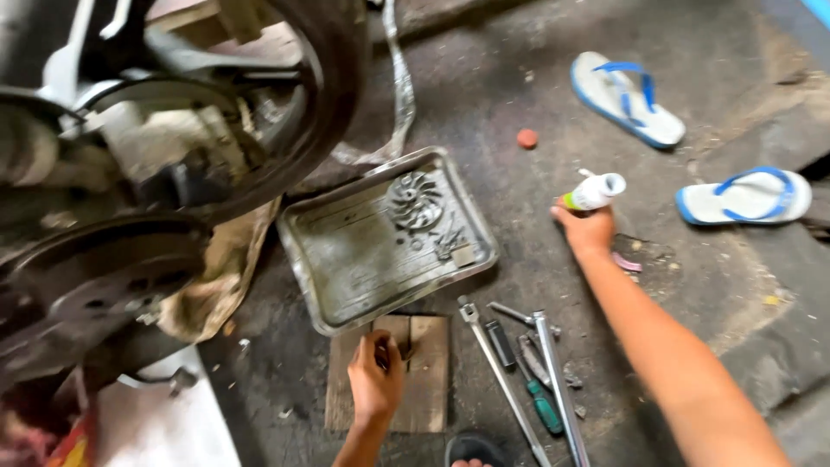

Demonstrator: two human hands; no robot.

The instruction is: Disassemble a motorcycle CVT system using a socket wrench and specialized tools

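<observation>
The right hand (pixel 586 230) is wrapped around a small white tube (pixel 595 191), far out on the right of the floor. The left hand (pixel 376 376) rests near, on a wood block (pixel 425 372), its fingers curled on something small I cannot make out. Just past the block sits a metal tray (pixel 346 268). Inside it are a round fan part (pixel 413 201) and a few small bolts (pixel 448 242). Long tools (pixel 519 380) lie right of the block. Two sandals (pixel 627 98) are far right.
</observation>
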